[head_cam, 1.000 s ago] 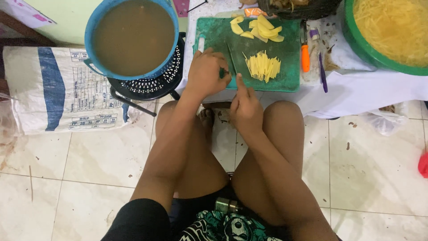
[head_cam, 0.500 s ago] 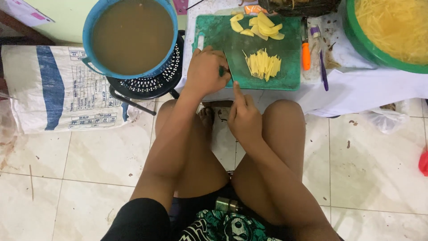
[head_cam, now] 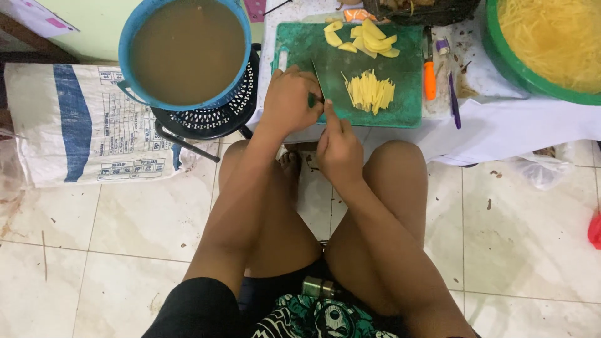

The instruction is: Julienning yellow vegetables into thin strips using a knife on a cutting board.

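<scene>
1. The left hand (head_cam: 289, 101) is closed in a fist around the green handle of a knife (head_cam: 317, 80). Only a small piece of the handle shows between the fingers.
2. The thin blade comes out of this fist and points away from the person, over the green cutting board (head_cam: 350, 75).
3. The right hand (head_cam: 338, 147) is just beside the left hand, on the side nearer to the person. Its fingers are curled loosely and its index finger is stretched out to the near edge of the board, beside the knife handle. I cannot tell if the finger touches the handle or only the board.
4. The right hand holds nothing that I can see.
5. A small heap of thin yellow strips (head_cam: 370, 92) lies on the board just right of the blade, not touching it.
6. Yellow slices (head_cam: 369, 39) lie farther from the hands, at the far edge of the board.
7. Left of the fist, a blue basin (head_cam: 134, 44) of brown liquid stands on a black stand.
</scene>
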